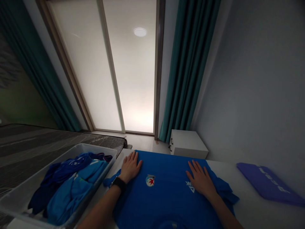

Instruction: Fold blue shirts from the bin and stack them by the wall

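Note:
A bright blue shirt (166, 190) with a small round badge and a white logo lies spread on a white table (252, 206) in front of me. My left hand (130, 166) rests flat on the shirt's far left corner, fingers stretched out; a black watch sits on that wrist. My right hand (199, 178) lies flat on the shirt's right side, fingers spread, beside a bunched sleeve. Neither hand holds anything.
A clear plastic bin (21, 197) at the left holds several crumpled blue garments (69, 187). A folded purple garment (269, 184) lies at the table's right. Beyond stand a white bedside cabinet (188, 143), teal curtains, a frosted glass door and a dark mattress (47, 140).

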The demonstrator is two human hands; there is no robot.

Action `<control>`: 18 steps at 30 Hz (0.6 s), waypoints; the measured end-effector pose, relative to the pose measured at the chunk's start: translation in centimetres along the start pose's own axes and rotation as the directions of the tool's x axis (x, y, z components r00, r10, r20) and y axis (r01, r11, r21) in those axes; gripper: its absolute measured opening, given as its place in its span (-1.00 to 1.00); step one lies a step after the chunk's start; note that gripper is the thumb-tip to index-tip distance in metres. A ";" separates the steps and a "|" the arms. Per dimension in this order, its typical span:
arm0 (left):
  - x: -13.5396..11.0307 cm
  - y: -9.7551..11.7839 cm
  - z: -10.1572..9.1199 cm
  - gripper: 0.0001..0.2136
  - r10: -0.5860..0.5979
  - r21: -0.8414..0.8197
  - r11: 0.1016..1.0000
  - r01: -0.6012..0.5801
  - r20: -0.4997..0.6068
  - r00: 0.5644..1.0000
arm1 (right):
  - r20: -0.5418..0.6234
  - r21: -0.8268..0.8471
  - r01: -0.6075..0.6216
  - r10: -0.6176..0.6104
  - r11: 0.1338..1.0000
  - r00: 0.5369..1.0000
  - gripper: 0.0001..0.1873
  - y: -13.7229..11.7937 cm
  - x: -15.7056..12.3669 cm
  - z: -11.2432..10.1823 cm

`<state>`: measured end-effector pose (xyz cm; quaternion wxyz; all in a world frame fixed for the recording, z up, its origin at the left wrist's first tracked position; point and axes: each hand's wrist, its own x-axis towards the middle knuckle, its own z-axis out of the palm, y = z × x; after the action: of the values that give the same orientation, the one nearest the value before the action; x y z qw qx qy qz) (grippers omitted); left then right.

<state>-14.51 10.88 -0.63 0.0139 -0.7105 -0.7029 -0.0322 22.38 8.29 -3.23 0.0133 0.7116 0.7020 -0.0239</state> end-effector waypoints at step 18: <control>2.7 -0.6 0.7 -0.39 -0.009 0.019 1.000 0.008 0.052 0.999 | -0.064 0.015 0.035 -0.034 0.999 0.997 -0.25 0.6 0.4 1.2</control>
<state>-15.03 13.58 -1.22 0.0022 -0.7080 -0.7062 -0.0070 22.94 8.58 -4.49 -0.0153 0.6999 0.7140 -0.0071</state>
